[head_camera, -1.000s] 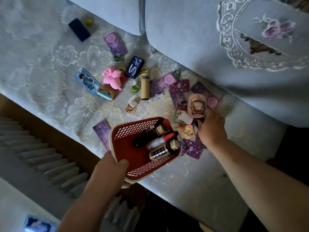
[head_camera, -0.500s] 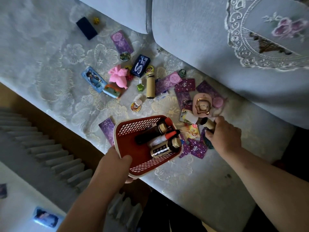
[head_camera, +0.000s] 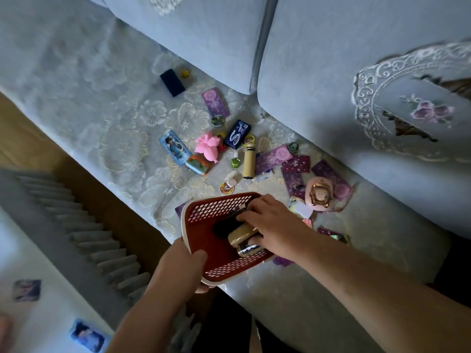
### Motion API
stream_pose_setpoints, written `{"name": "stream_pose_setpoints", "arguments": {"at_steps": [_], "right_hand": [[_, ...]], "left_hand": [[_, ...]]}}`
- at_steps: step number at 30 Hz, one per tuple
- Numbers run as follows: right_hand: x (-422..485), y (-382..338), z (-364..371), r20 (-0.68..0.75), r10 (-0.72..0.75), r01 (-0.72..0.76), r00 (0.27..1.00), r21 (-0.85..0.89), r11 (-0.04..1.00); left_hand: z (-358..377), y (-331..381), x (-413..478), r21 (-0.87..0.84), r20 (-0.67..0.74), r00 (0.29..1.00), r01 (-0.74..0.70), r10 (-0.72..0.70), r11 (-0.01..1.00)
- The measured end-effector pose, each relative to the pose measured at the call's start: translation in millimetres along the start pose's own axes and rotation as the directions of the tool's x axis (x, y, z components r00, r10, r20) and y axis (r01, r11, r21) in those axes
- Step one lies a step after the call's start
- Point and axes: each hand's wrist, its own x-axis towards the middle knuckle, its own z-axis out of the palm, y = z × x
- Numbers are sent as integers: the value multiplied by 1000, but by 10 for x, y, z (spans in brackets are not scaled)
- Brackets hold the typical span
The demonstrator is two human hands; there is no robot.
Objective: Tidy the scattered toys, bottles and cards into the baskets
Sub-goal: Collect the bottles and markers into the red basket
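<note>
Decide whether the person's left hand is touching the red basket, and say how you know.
Touching. The head view shows the left hand gripping the near rim of the red basket, thumb hooked over its edge.

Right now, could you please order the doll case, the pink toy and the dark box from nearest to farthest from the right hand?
1. The doll case, just beyond the right hand, to its right.
2. The pink toy, farther up and left on the seat.
3. The dark box, farthest, near the back cushions.

Red lattice basket point(head_camera: 219, 206) with bottles point(head_camera: 240, 233) inside; purple cards point(head_camera: 274, 157), toys point(head_camera: 206, 146) beside it.
</note>
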Motion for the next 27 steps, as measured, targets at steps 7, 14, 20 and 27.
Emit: {"name": "stream_pose_setpoints", "arguments": {"at_steps": [7, 14, 20, 27], "right_hand": [[474, 144, -98, -104, 501, -447, 859, 323, 834], [1328, 478, 162, 50, 772, -749, 634, 286, 597], [1795, 826, 603, 84, 894, -863, 440, 315, 395], [1952, 696, 562, 80, 902, -847, 425, 386, 365]], "left_hand": [[-364, -8, 280, -90, -12, 998, 56, -57, 994], [-961, -1, 799, -82, -10, 999, 39, -40, 996], [-1465, -27, 1183, -90, -72, 996, 38, -44, 995], [-1821, -52, 1562, -120, -122, 990, 61, -76, 991]]}}
